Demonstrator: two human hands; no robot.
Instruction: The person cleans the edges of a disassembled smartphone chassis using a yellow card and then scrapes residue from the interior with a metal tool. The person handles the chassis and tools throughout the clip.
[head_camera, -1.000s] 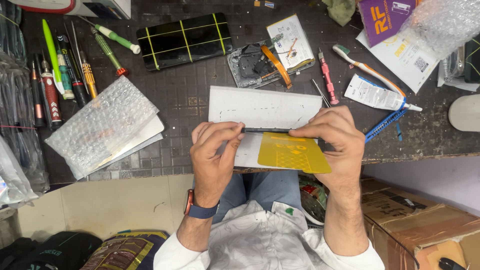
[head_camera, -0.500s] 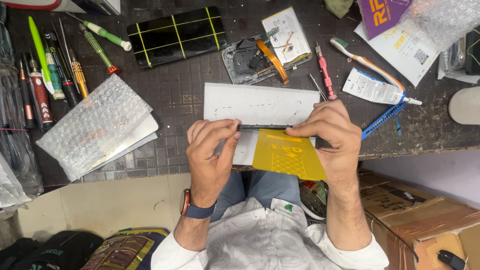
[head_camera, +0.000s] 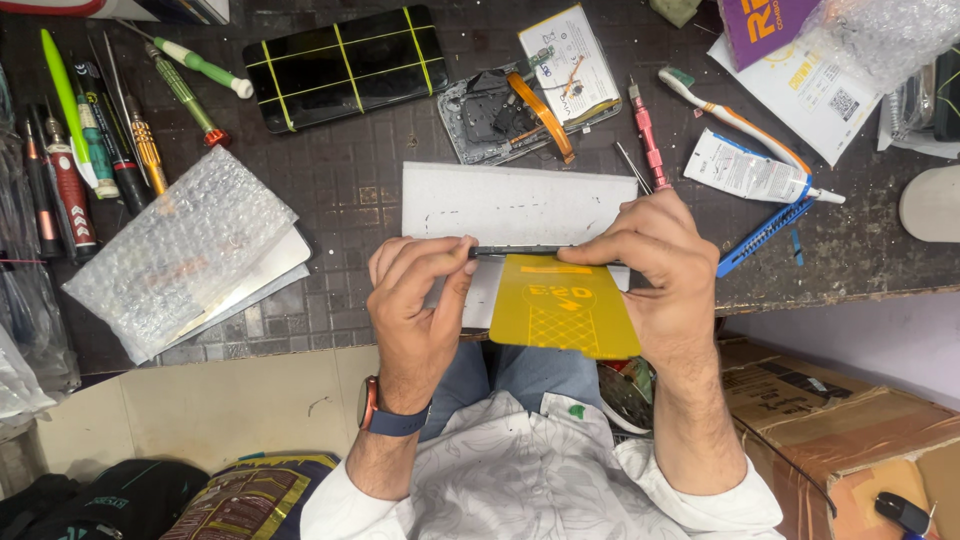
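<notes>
Both hands grip a thin dark panel (head_camera: 520, 250) edge-on above the bench (head_camera: 350, 180): left hand (head_camera: 415, 300) fingers pinched, right hand (head_camera: 655, 265) fingers closed (yellow film (head_camera: 565, 310) hanging below).

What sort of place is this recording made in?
Most likely a phone repair bench: an opened phone with its insides bared, a row of screwdrivers on the dark worktop, and a yellow film held between the left hand and right hand.

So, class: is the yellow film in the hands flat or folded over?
Flat. The yellow film hangs as one unfolded sheet below a thin dark panel held edge-on by the left hand and right hand.
</notes>
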